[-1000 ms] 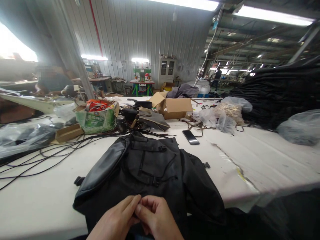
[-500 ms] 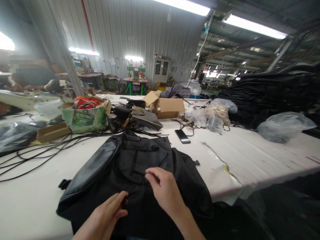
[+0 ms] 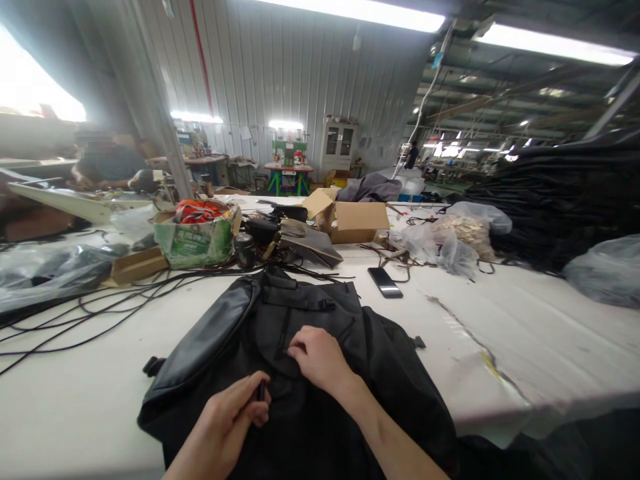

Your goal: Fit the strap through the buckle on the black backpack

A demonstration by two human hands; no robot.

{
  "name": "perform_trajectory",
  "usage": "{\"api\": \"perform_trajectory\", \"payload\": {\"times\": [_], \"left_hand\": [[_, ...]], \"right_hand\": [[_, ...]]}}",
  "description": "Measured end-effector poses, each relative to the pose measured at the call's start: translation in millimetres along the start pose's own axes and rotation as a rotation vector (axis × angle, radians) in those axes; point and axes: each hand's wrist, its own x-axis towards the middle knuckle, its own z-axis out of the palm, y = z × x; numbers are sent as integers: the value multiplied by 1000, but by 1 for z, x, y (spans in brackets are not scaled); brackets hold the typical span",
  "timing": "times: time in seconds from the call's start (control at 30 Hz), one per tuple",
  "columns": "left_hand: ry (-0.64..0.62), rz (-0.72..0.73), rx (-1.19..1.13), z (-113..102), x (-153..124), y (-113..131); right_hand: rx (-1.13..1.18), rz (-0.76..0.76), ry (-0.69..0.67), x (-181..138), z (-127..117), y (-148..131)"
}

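Note:
A black backpack (image 3: 310, 300) lies on the white-covered table in front of me, its straps and pocket side up. My left hand (image 3: 237, 407) is closed over the bag's lower middle, with a small black piece (image 3: 261, 390), possibly a buckle, between thumb and fingers. My right hand (image 3: 320, 353) is closed in a pinch at the bag's middle, beside the zipped pocket; its fingertips hide whatever they grip. A side-release buckle (image 3: 326, 305) sits on the strap above, and another buckle (image 3: 153, 365) sticks out at the left edge.
Beyond the bag stand a green box (image 3: 195, 243) with orange material, a cardboard box (image 3: 360, 223) and a dark jar (image 3: 245, 250). A phone (image 3: 385, 282) lies to the right. Black cords (image 3: 100, 320) trail left. Dark fabric (image 3: 555, 200) is piled at right. A person (image 3: 107, 163) sits far left.
The view has turned left, so the scene sits further right. My right hand has moved slightly up the bag, and my left hand has risen with the small black piece showing more.

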Motion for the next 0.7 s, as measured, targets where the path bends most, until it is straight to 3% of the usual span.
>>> {"api": "perform_trajectory", "payload": {"times": [0.3,0.5,0.7], "left_hand": [[110,-236,-496,17,22,15],[148,-216,-512,39,66,10],[133,-110,-288,48,100,-18]], "right_hand": [[629,-22,219,-13,-40,9],[424,-288,287,-3,-49,26],[358,-474,459,2,-34,50]]}}
